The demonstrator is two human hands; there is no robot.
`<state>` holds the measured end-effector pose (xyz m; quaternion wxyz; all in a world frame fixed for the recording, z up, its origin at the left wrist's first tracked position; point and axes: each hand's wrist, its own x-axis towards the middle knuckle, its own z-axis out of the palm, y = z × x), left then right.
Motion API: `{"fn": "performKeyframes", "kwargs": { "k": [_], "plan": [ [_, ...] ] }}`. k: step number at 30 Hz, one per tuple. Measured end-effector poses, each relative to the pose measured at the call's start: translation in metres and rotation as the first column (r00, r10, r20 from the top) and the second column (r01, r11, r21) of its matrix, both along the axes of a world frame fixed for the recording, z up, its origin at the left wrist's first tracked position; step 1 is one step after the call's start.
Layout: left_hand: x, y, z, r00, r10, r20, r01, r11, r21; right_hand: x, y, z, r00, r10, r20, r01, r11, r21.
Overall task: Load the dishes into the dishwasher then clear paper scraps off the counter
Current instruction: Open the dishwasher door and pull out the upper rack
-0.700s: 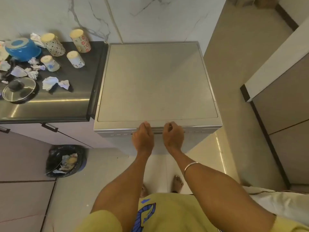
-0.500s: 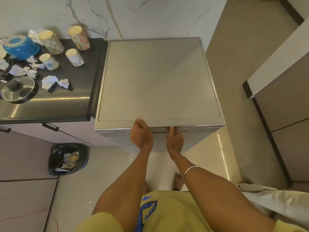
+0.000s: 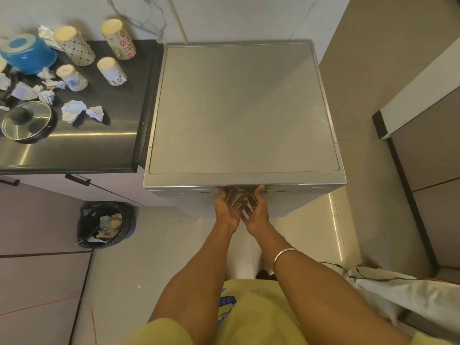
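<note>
Head view: the left hand [image 3: 226,207] and right hand [image 3: 256,209], palms up, hook their fingertips under the dishwasher [image 3: 242,108] door's top lip, the tips hidden. To its left, the bench [image 3: 87,145] holds cups [image 3: 112,70], a blue bowl [image 3: 27,54], a lid [image 3: 26,120] and paper scraps [image 3: 73,110].

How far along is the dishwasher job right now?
Nothing looks done. Both the left hand and right hand reach under the front lip of the closed dishwasher. The cups, blue bowl, lid and paper scraps remain on the counter.
</note>
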<state>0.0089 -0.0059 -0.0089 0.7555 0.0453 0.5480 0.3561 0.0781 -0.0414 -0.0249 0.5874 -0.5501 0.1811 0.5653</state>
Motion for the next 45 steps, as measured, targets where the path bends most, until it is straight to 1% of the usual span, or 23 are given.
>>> {"fn": "performKeyframes", "kwargs": {
  "k": [2, 5, 6, 11, 15, 19, 21, 23, 26, 28, 31, 34, 35, 36, 37, 38, 39, 40, 41, 42, 43, 44, 45],
  "plan": [
    [-0.001, -0.002, 0.001, 0.997, 0.006, 0.075, -0.003, 1.0, -0.03, 0.001, 0.0, 0.001, 0.995, -0.06, -0.085, 0.065, 0.996, 0.057],
    [0.003, -0.005, 0.007, 0.992, -0.025, 0.123, 0.032, 0.998, -0.057, 0.002, 0.001, 0.003, 0.987, -0.092, -0.131, 0.103, 0.991, 0.081],
    [0.003, -0.005, 0.008, 0.992, -0.031, 0.124, 0.04, 0.997, -0.065, 0.003, 0.002, 0.001, 0.986, -0.092, -0.138, 0.103, 0.992, 0.077],
    [0.001, 0.004, 0.004, 0.987, -0.099, 0.124, 0.11, 0.99, -0.084, 0.011, 0.003, -0.005, 0.984, 0.011, -0.175, 0.0, 0.998, 0.064],
    [0.0, 0.01, 0.004, 0.984, -0.153, 0.086, 0.163, 0.979, -0.125, 0.011, 0.006, -0.009, 0.98, -0.009, -0.198, 0.017, 0.999, 0.04],
    [0.007, 0.01, -0.002, 0.989, -0.081, 0.125, 0.103, 0.978, -0.182, 0.01, 0.006, -0.009, 0.983, -0.032, -0.18, 0.042, 0.998, 0.051],
    [0.008, 0.01, -0.004, 0.991, -0.073, 0.111, 0.093, 0.977, -0.193, 0.011, 0.005, -0.009, 0.982, -0.044, -0.183, 0.055, 0.997, 0.056],
    [0.009, 0.011, -0.003, 0.994, -0.082, 0.073, 0.094, 0.978, -0.187, 0.008, 0.007, -0.008, 0.984, -0.077, -0.158, 0.084, 0.996, 0.039],
    [0.011, 0.003, -0.01, 0.979, -0.184, -0.083, 0.162, 0.963, -0.217, -0.007, 0.003, -0.013, 0.99, -0.128, -0.061, 0.125, 0.991, -0.046],
    [0.011, -0.013, -0.014, 0.955, -0.226, -0.192, 0.184, 0.959, -0.214, -0.015, -0.006, -0.016, 0.99, -0.137, -0.044, 0.134, 0.989, -0.056],
    [0.005, -0.025, -0.015, 0.963, -0.198, -0.182, 0.172, 0.973, -0.151, -0.013, -0.02, -0.011, 0.998, -0.02, 0.059, 0.026, 0.995, -0.094],
    [-0.003, -0.021, -0.013, 0.935, -0.252, -0.25, 0.232, 0.967, -0.109, -0.003, -0.026, -0.007, 0.986, 0.093, 0.138, -0.074, 0.987, -0.14],
    [-0.006, -0.022, -0.012, 0.907, -0.293, -0.303, 0.275, 0.956, -0.101, -0.002, -0.029, -0.005, 0.981, 0.118, 0.156, -0.096, 0.985, -0.141],
    [-0.01, -0.024, -0.012, 0.845, -0.34, -0.413, 0.334, 0.938, -0.088, -0.003, -0.034, -0.002, 0.973, 0.137, 0.188, -0.109, 0.982, -0.153],
    [-0.014, -0.028, -0.011, 0.732, -0.384, -0.562, 0.409, 0.908, -0.088, -0.004, -0.038, 0.0, 0.956, 0.158, 0.248, -0.111, 0.975, -0.195],
    [-0.019, -0.032, -0.011, 0.57, -0.406, -0.714, 0.485, 0.868, -0.107, -0.005, -0.042, 0.002, 0.921, 0.202, 0.333, -0.108, 0.954, -0.281],
    [-0.024, -0.037, -0.011, 0.379, -0.389, -0.84, 0.532, 0.834, -0.147, -0.006, -0.046, 0.005, 0.863, 0.269, 0.429, -0.085, 0.912, -0.401],
    [-0.029, -0.041, -0.011, 0.218, -0.329, -0.919, 0.551, 0.819, -0.162, -0.007, -0.05, 0.008, 0.779, 0.349, 0.521, -0.039, 0.857, -0.515],
    [-0.033, -0.044, -0.01, 0.125, -0.243, -0.962, 0.575, 0.808, -0.129, -0.009, -0.05, 0.012, 0.686, 0.41, 0.601, 0.018, 0.817, -0.577],
    [-0.036, -0.046, -0.009, 0.087, -0.146, -0.985, 0.614, 0.787, -0.062, -0.011, -0.049, 0.015, 0.582, 0.447, 0.679, 0.064, 0.808, -0.586],
    [-0.039, -0.047, -0.009, 0.084, -0.056, -0.995, 0.666, 0.746, 0.014, -0.012, -0.047, 0.017, 0.448, 0.484, 0.751, 0.085, 0.813, -0.575],
    [-0.042, -0.047, -0.009, 0.076, 0.029, -0.997, 0.72, 0.69, 0.075, -0.012, -0.046, 0.019, 0.278, 0.535, 0.798, 0.084, 0.814, -0.574],
    [-0.045, -0.046, -0.012, 0.041, 0.099, -0.994, 0.774, 0.626, 0.094, -0.011, -0.045, 0.019, 0.108, 0.58, 0.807, 0.065, 0.806, -0.588]
  ]
}}
